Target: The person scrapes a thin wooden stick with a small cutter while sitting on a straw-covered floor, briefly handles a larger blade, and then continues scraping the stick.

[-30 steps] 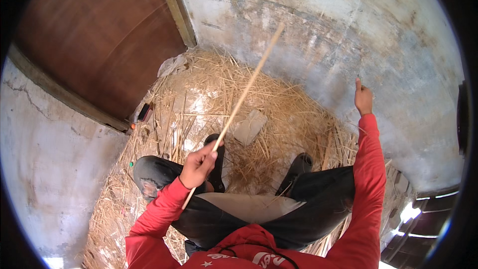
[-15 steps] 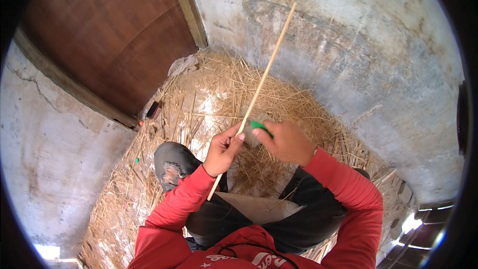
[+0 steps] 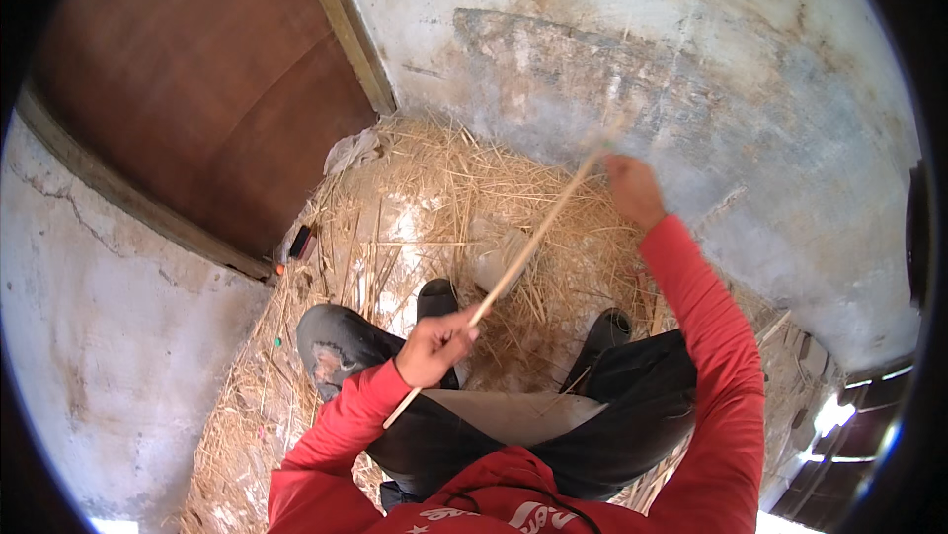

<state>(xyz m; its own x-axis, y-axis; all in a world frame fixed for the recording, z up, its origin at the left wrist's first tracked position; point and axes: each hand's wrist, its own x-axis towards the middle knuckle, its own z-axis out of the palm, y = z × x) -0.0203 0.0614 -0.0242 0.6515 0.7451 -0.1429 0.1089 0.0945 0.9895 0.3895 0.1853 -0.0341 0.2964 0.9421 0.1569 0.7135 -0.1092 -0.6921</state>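
A long, thin, pale wooden stick (image 3: 533, 243) slants up to the right in front of me. My left hand (image 3: 434, 348) is closed round its lower part, and the short bottom end sticks out past my wrist. Up at the far end, my right hand (image 3: 634, 190) is closed beside the stick, slightly blurred. A bit of a small green piece (image 3: 604, 145) shows at its fingertips against the stick; most of it is hidden by the hand, and its kind is unclear.
Loose straw (image 3: 425, 168) covers the floor round my crossed legs. A pale object (image 3: 504, 262) lies beyond my feet. A dark brush-like block (image 3: 303, 242) lies by the brown door (image 3: 188, 99). A stained wall (image 3: 671, 89) rises close ahead and to the right.
My right hand has moved up and away along the stick, from near the left hand to the far end. The stick now leans lower to the right, still in my left hand.
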